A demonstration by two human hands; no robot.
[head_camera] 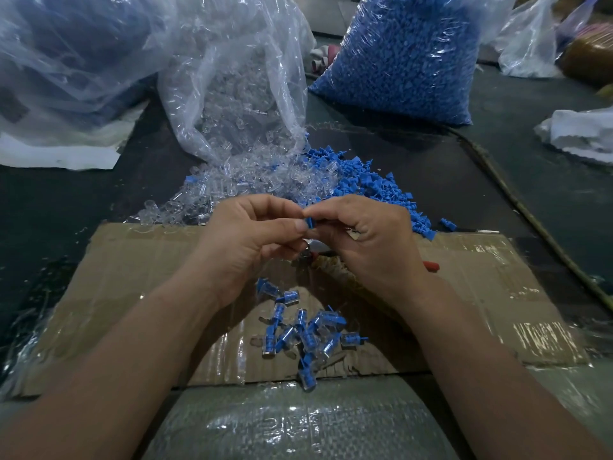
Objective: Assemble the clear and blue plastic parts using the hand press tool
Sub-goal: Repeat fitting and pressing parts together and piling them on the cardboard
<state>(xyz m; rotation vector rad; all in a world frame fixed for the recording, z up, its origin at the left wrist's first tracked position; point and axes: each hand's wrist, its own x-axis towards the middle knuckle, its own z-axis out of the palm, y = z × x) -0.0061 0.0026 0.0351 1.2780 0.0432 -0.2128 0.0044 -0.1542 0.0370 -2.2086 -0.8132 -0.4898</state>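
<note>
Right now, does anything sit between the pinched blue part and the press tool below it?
Nothing visible does. The left hand and right hand pinch the blue part just above the press tool, mostly hidden by them.

Positions logged off the flattened brown cardboard sheet.

- On it, near-middle: heap of assembled clear-and-blue plastic pieces.
- On it, toward the far edge: red-handled hand press tool, mostly under the right hand.
- Just behind its far edge I see loose clear plastic parts at left, touching loose blue plastic parts at right.
- Further behind: clear plastic bag of clear parts, left of the clear plastic bag of blue parts.
</note>
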